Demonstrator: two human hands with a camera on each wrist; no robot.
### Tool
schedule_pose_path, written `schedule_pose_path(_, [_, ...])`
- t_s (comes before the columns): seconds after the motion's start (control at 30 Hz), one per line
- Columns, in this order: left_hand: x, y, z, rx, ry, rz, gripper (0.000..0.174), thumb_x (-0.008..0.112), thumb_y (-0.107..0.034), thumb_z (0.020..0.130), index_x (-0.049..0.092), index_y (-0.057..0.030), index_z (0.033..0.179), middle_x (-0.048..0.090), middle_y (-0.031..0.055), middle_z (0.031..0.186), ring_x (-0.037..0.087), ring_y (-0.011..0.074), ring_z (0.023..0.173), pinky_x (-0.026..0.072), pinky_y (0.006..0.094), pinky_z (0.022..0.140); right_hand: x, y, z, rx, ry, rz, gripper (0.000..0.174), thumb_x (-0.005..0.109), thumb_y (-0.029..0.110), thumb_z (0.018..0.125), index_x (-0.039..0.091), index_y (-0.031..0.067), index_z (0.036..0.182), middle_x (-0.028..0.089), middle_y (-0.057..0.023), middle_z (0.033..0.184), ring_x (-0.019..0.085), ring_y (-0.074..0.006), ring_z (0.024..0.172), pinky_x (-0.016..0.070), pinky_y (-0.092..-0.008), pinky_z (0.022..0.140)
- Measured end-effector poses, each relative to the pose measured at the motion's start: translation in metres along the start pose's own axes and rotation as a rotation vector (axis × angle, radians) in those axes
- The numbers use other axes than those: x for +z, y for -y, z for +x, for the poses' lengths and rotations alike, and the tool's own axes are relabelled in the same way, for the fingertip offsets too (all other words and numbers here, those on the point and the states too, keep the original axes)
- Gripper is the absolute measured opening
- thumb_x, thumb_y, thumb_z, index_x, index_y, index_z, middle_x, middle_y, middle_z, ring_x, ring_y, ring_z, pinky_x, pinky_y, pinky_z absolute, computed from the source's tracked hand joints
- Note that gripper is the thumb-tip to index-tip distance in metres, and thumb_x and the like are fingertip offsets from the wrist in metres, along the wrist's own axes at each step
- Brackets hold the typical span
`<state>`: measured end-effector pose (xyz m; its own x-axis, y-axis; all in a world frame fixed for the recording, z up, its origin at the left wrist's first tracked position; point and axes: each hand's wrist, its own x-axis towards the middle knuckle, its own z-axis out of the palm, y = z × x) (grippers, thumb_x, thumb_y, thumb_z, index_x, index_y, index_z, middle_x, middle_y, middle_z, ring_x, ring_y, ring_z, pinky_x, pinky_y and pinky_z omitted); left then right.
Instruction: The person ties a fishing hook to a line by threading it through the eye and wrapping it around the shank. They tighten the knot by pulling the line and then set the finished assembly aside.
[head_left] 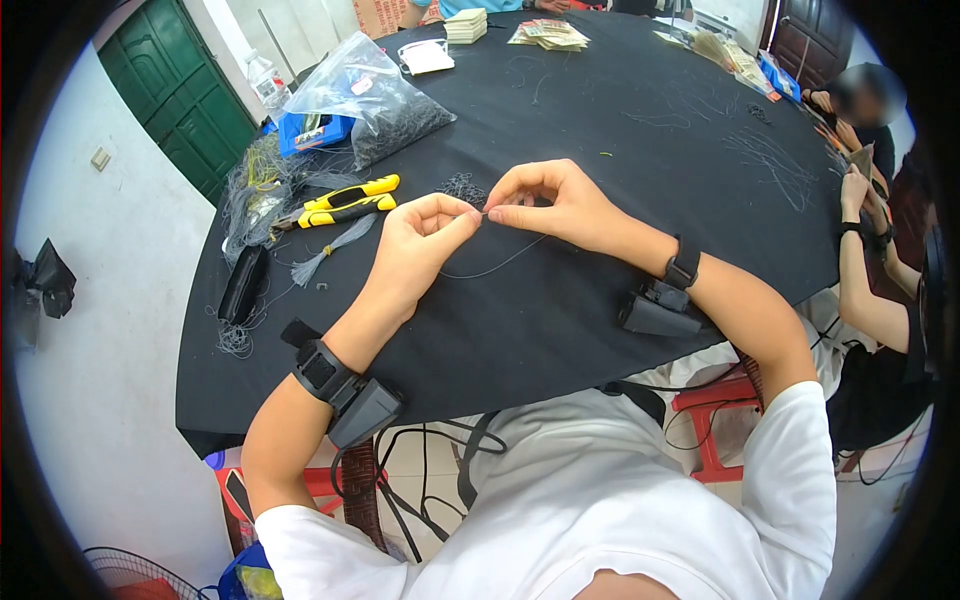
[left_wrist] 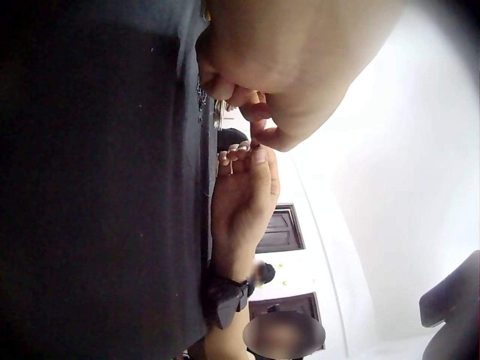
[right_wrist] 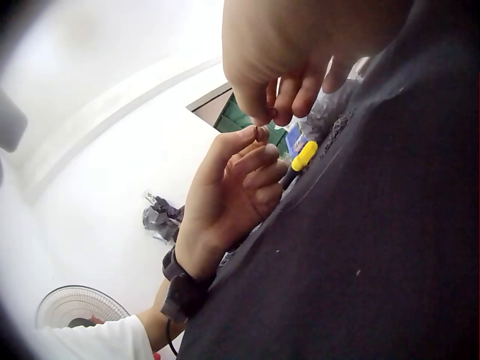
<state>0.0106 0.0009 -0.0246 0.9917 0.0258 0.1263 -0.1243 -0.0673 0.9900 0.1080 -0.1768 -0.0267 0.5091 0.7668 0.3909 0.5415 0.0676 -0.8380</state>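
Above the near part of the black-covered table, my left hand (head_left: 412,248) and right hand (head_left: 568,212) meet fingertip to fingertip. Between thumb and index finger, each pinches a thin grey cord (head_left: 500,266), whose loose length curves below the hands. In the left wrist view the right hand (left_wrist: 244,196) faces the left, thumb tips nearly touching. The right wrist view shows the left hand (right_wrist: 229,184) with its other fingers curled; the pinched bit is tiny and mostly hidden by the fingertips. Just behind the hands lies a small heap of dark cord pieces (head_left: 462,187).
Left of the hands lie yellow-black pliers (head_left: 345,203), a tied grey cord bundle (head_left: 335,250), a black case (head_left: 243,285) and tangled strands (head_left: 262,185). Behind them stands a clear bag of dark pieces (head_left: 400,125). Another person's hands (head_left: 853,190) work at the right edge.
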Motion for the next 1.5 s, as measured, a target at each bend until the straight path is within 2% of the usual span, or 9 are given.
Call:
schedule_pose_path(0.2, [0.0022, 0.0005, 0.0001, 0.001, -0.003, -0.017, 0.015, 0.064, -0.020, 0.082, 0.064, -0.0064, 0.088, 0.049, -0.0105, 0.060, 0.033, -0.0023, 0.050, 0.0202, 0.0159, 0.046, 0.0014, 0.0024, -0.0005, -0.001, -0.034, -0.014, 0.012, 0.064, 0.015, 0.081, 0.064, 0.0029, 0.083, 0.060, 0.0022, 0.077, 0.050, -0.0040, 0.071, 0.0370, -0.0205, 0.064])
schedule_pose_path(0.6, [0.0008, -0.0009, -0.0001, 0.005, -0.042, 0.012, 0.016, 0.066, -0.019, 0.081, 0.067, -0.0049, 0.089, 0.046, -0.0114, 0.057, 0.031, -0.0021, 0.049, 0.0187, 0.0168, 0.045, 0.0033, 0.0011, -0.0010, -0.010, -0.058, -0.002, 0.012, 0.064, 0.015, 0.081, 0.063, 0.0030, 0.081, 0.060, 0.0028, 0.076, 0.047, -0.0040, 0.068, 0.0347, -0.0207, 0.060])
schedule_pose_path(0.7, [0.0013, -0.0018, -0.0002, -0.001, -0.043, 0.001, 0.015, 0.066, -0.018, 0.081, 0.067, -0.0049, 0.088, 0.046, -0.0112, 0.057, 0.031, -0.0019, 0.049, 0.0191, 0.0169, 0.045, 0.0012, 0.0009, -0.0012, -0.003, -0.028, -0.035, 0.012, 0.063, 0.014, 0.082, 0.063, 0.0020, 0.084, 0.061, 0.0006, 0.079, 0.051, -0.0046, 0.071, 0.0388, -0.0205, 0.063])
schedule_pose_path(0.8, [0.0001, -0.0010, 0.0002, 0.011, -0.035, 0.006, 0.014, 0.065, -0.018, 0.082, 0.066, -0.0053, 0.088, 0.048, -0.0109, 0.058, 0.032, -0.0019, 0.049, 0.0198, 0.0167, 0.046, 0.0031, -0.0022, -0.0012, 0.065, 0.002, 0.188, 0.013, 0.061, 0.013, 0.085, 0.061, 0.0004, 0.088, 0.063, -0.0030, 0.082, 0.057, -0.0071, 0.078, 0.0443, -0.0214, 0.070])
schedule_pose_path(0.9, [0.0002, 0.0000, 0.0007, 0.006, -0.036, -0.005, 0.013, 0.065, -0.018, 0.082, 0.066, -0.0057, 0.088, 0.050, -0.0104, 0.059, 0.033, -0.0021, 0.049, 0.0202, 0.0163, 0.046, 0.0029, -0.0024, -0.0013, 0.084, 0.035, 0.271, 0.013, 0.058, 0.010, 0.086, 0.059, -0.0007, 0.092, 0.063, -0.0058, 0.085, 0.060, -0.0101, 0.083, 0.0468, -0.0233, 0.077])
schedule_pose_path(1.1, [-0.0005, -0.0003, 0.0003, -0.012, -0.030, -0.006, 0.013, 0.064, -0.017, 0.082, 0.065, -0.0056, 0.087, 0.050, -0.0100, 0.060, 0.033, -0.0021, 0.050, 0.0205, 0.0162, 0.046, 0.0031, -0.0028, -0.0009, 0.097, 0.036, 0.332, 0.012, 0.058, 0.010, 0.086, 0.059, -0.0005, 0.093, 0.063, -0.0053, 0.085, 0.060, -0.0095, 0.082, 0.0468, -0.0227, 0.076])
schedule_pose_path(1.3, [-0.0004, -0.0007, 0.0002, -0.017, -0.025, -0.020, 0.012, 0.064, -0.017, 0.082, 0.065, -0.0056, 0.087, 0.049, -0.0103, 0.059, 0.033, -0.0021, 0.049, 0.0202, 0.0163, 0.045, 0.0031, 0.0000, -0.0018, 0.118, 0.074, 0.257, 0.012, 0.059, 0.010, 0.084, 0.058, -0.0001, 0.091, 0.062, -0.0032, 0.081, 0.059, -0.0084, 0.078, 0.0460, -0.0216, 0.073])
schedule_pose_path(1.4, [-0.0002, -0.0005, 0.0004, -0.013, -0.022, -0.020, 0.012, 0.065, -0.017, 0.082, 0.065, -0.0058, 0.086, 0.049, -0.0105, 0.059, 0.033, -0.0021, 0.049, 0.0202, 0.0164, 0.045, 0.0038, -0.0031, -0.0011, 0.122, 0.039, 0.272, 0.013, 0.061, 0.009, 0.081, 0.060, -0.0002, 0.089, 0.064, -0.0057, 0.080, 0.062, -0.0102, 0.076, 0.0479, -0.0215, 0.071])
schedule_pose_path(1.5, [0.0000, -0.0001, 0.0004, -0.003, -0.030, -0.011, 0.012, 0.065, -0.017, 0.082, 0.065, -0.0058, 0.086, 0.049, -0.0106, 0.059, 0.033, -0.0021, 0.049, 0.0204, 0.0163, 0.045, 0.0035, -0.0018, -0.0018, 0.128, 0.056, 0.279, 0.010, 0.059, 0.010, 0.085, 0.057, 0.0009, 0.090, 0.061, -0.0030, 0.080, 0.059, -0.0081, 0.078, 0.0451, -0.0211, 0.072])
